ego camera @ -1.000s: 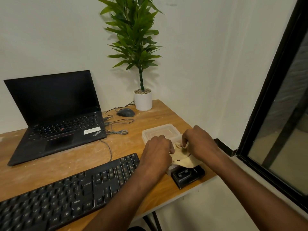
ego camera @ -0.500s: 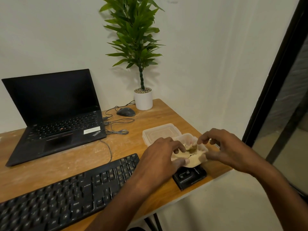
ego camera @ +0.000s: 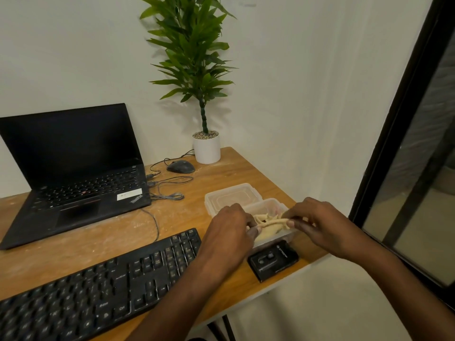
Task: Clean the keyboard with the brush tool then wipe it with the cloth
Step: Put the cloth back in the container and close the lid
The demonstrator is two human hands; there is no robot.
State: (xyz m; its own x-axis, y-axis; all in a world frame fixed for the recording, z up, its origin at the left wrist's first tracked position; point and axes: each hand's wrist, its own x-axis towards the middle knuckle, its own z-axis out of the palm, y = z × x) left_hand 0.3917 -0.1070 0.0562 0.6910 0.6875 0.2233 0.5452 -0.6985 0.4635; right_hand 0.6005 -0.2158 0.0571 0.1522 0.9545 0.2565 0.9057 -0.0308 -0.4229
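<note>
Both hands, left (ego camera: pixel 230 226) & right (ego camera: pixel 317 221), pinch cloth (ego camera: pixel 270 223) over tub (ego camera: pixel 264 207); keyboard (ego camera: pixel 98 289) untouched, no brush seen, wiping prob. still ahead.

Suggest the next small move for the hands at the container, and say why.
Probably lift the cloth clear of the clear container. The left hand and right hand each pinch an end of it, stretched between them over the open container, whose lid lies behind. The keyboard sits untouched to the left.
</note>
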